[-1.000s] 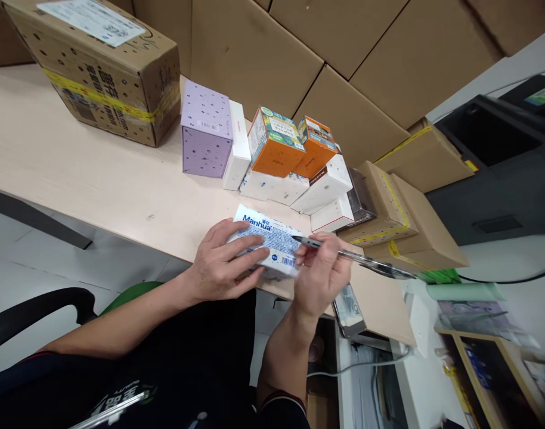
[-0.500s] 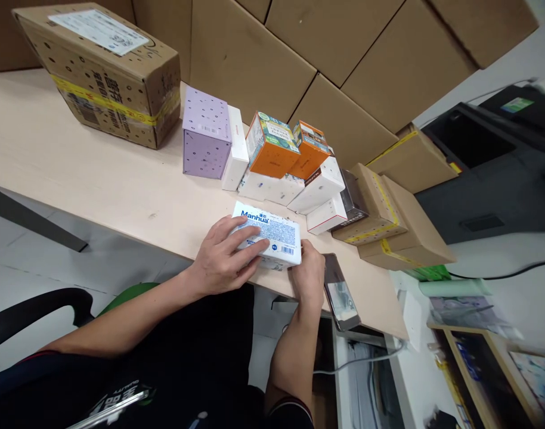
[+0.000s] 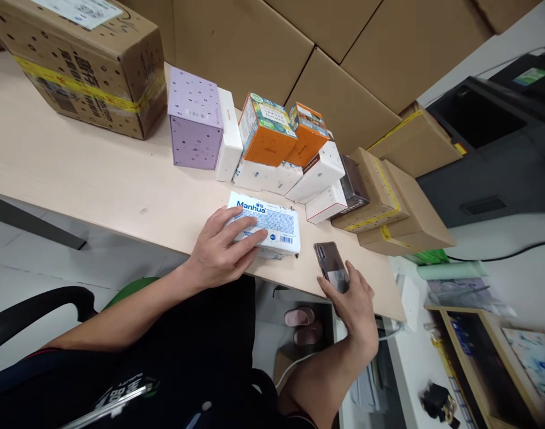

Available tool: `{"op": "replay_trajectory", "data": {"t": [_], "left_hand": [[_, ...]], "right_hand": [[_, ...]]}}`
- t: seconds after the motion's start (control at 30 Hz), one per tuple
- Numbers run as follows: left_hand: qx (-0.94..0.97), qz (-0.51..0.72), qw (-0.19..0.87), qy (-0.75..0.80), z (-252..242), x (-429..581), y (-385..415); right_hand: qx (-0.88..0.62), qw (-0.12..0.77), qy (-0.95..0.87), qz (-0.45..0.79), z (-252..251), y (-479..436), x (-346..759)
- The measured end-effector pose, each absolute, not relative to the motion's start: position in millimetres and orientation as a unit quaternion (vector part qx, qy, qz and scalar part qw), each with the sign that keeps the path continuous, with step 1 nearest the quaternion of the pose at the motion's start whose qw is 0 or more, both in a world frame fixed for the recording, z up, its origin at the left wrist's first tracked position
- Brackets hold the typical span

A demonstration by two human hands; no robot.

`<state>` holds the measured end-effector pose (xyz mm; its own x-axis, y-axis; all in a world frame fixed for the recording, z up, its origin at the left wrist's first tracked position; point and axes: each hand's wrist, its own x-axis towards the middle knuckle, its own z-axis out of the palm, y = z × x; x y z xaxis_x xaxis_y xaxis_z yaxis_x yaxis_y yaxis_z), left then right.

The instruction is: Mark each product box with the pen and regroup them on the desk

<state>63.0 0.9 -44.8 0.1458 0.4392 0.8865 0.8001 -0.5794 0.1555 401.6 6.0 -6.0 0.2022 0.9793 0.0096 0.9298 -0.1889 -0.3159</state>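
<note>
Noting a fall risk near the desk (image 3: 98, 170) edge.
I find the left hand (image 3: 223, 247) splayed on the white pack (image 3: 279, 223), the right hand (image 3: 356, 298) half-curled about the phone (image 3: 328, 257), grip unconfirmed; an outward nudge could topple either.

The Manhua pack (image 3: 276, 223) lies on the table (image 3: 98, 185), a smartphone (image 3: 329, 262) to its right, stacked boxes (image 3: 272, 148) behind it, a shipping carton (image 3: 91, 89) behind-left of it.
</note>
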Motion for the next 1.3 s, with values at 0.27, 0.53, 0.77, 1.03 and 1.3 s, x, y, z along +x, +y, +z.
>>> {"op": "replay_trajectory", "data": {"t": [0.27,0.53,0.77,1.03,1.3], "left_hand": [[-0.738,-0.497,0.190,-0.415,-45.4,63.5,1.5],[-0.739,-0.497,0.183,-0.418,-45.8,63.1,1.0],[-0.737,-0.503,0.165,-0.420,-46.6,64.4,0.1],[-0.734,-0.501,0.207,-0.408,-45.8,63.5,0.1],[-0.732,-0.510,0.165,-0.420,-52.5,60.3,-2.0]], "right_hand": [[-0.735,0.204,-0.641,0.083,-17.2,1.3,398.1],[-0.718,0.413,-0.548,0.114,-4.1,-29.4,378.4],[-0.532,0.553,-0.463,0.443,9.2,-41.7,320.8],[-0.382,0.370,-0.362,0.766,35.5,-45.3,235.1],[-0.317,0.401,-0.309,0.802,37.8,-40.6,209.3]]}}
